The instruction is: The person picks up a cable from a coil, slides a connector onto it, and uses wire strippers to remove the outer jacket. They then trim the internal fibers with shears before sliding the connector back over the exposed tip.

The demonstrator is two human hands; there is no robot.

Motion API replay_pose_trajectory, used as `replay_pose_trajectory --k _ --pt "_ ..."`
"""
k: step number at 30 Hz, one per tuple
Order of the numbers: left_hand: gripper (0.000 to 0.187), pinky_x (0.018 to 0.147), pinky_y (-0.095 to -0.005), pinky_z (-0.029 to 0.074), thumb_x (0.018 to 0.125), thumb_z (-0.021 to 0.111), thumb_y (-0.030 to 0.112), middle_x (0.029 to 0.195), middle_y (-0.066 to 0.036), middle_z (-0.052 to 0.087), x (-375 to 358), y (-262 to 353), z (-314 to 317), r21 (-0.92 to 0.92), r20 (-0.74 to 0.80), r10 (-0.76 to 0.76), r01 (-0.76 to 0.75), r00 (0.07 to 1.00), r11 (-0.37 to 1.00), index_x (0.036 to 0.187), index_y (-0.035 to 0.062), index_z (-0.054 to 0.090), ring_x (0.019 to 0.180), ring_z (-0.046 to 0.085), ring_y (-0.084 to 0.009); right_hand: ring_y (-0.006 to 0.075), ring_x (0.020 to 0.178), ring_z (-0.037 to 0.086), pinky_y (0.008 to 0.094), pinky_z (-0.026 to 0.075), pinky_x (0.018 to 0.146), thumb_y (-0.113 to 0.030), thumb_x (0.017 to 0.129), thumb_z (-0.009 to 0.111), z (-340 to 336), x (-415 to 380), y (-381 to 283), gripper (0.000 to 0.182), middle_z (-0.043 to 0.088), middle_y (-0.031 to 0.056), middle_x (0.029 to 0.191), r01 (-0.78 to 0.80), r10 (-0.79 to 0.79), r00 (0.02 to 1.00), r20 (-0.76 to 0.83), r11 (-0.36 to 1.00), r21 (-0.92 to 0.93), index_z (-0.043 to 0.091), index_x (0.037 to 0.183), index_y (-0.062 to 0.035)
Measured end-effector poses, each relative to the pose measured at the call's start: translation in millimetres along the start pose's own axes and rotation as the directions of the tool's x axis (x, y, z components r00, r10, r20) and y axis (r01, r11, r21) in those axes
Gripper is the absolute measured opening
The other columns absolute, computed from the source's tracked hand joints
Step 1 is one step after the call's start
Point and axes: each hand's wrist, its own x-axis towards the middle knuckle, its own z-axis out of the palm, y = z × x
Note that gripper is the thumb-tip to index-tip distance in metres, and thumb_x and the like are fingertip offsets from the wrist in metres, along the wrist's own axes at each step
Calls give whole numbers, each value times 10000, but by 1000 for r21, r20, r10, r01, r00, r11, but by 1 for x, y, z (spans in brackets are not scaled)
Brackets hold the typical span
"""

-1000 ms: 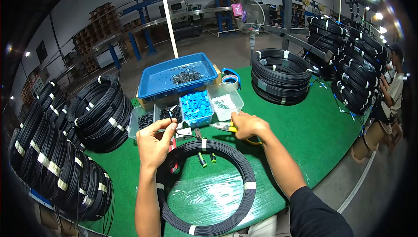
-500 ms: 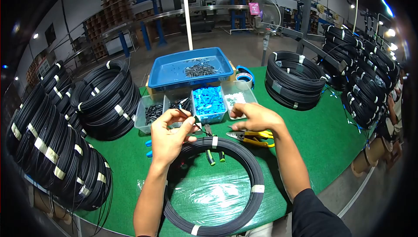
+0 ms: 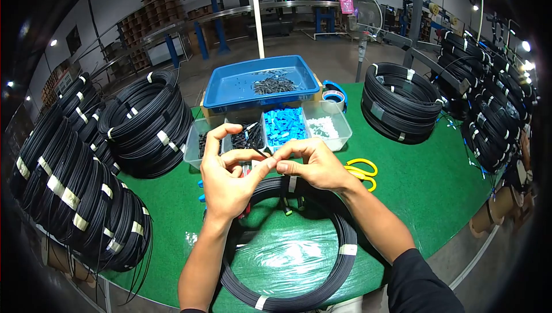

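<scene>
My left hand [image 3: 227, 183] is closed in a pinch on a thin black cable [image 3: 260, 152], its index finger raised. Against its fingertips press the thumb and index finger of my right hand [image 3: 316, 164], also pinched; whatever they hold is too small and covered to make out. Below both hands a coil of black cable [image 3: 347, 250], banded with white tape, lies flat on the green table. Yellow-handled pliers [image 3: 363, 170] rest beside my right wrist, partly hidden. Another pair of tools with green-tipped handles [image 3: 287, 209] lies inside the coil's upper edge.
Clear bins hold black pieces [image 3: 247, 136], blue pieces [image 3: 283, 126] and white pieces [image 3: 323, 127]. Behind them stands a blue tray [image 3: 230, 100] with black scraps, with a tape roll [image 3: 333, 95] beside it. Stacked cable coils [image 3: 144, 123] stand left, others [image 3: 402, 106] right.
My right hand has moved left and down from near the white-piece bin to meet my left fingertips. The view has shifted slightly, so the table's contents appear further right.
</scene>
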Motion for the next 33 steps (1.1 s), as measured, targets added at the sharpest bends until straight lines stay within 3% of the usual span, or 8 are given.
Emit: replay_pose_trajectory --k 4,7,11,19,22,24,29,33 --pt "743 505 -124 282 697 837 15 969 -104 708 0 6 -8 -39 16 109 -108 994 993 1279 70 379 535 368 24 109 856 621 272 490 793 -134 870 722 -10 -3 4 142 696 28 883 -16 16 999 -32 1000 -17 699 906 2" --pt "792 661 -171 401 682 834 48 980 -96 695 5 5 -23 3 17 159 -159 987 987 1318 76 364 694 484 -26 97 817 598 268 479 759 -142 870 723 -19 -7 0 146 673 28 869 -54 55 998 -14 998 26 693 905 -3" --pt "717 737 -215 455 719 786 30 966 -99 698 4 9 -27 108 68 199 -206 978 973 1308 66 378 793 592 -78 94 805 581 264 462 750 -156 871 714 -25 -10 -2 155 653 29 866 -85 84 996 11 991 99 685 895 -6" --pt "555 621 -205 514 784 694 -99 804 -114 698 1 8 -18 58 101 212 -218 972 974 1218 33 373 694 660 -115 102 811 578 265 449 763 -143 866 684 -23 -9 -9 149 645 30 852 -103 99 993 59 992 66 682 848 5" --pt "560 637 -207 513 777 701 -90 812 -111 692 1 12 -25 92 150 212 -227 966 970 1210 37 369 721 662 -115 104 806 574 264 449 763 -141 868 678 -23 -9 -10 152 643 32 850 -94 90 994 65 994 56 679 839 9" --pt "550 646 -204 508 780 681 -91 815 -108 680 2 17 -28 -41 102 190 -187 976 982 1209 42 365 733 655 -113 104 805 573 264 448 764 -139 869 674 -26 -8 -7 150 643 31 849 -94 90 993 74 994 58 677 838 7" --pt "503 602 -186 430 783 637 -51 805 -61 602 8 17 -47 -3 30 280 -280 960 960 1204 57 384 682 562 -79 102 798 568 263 446 763 -143 870 672 -29 -10 -8 148 642 29 850 -107 100 992 70 990 96 674 836 1" --pt "520 670 -217 447 736 669 2 846 -60 634 4 17 -37 74 136 219 -231 966 970 1193 58 430 770 600 -96 97 798 562 261 442 761 -152 870 672 -27 -9 -8 153 641 22 853 -113 108 991 83 992 58 674 837 -2"
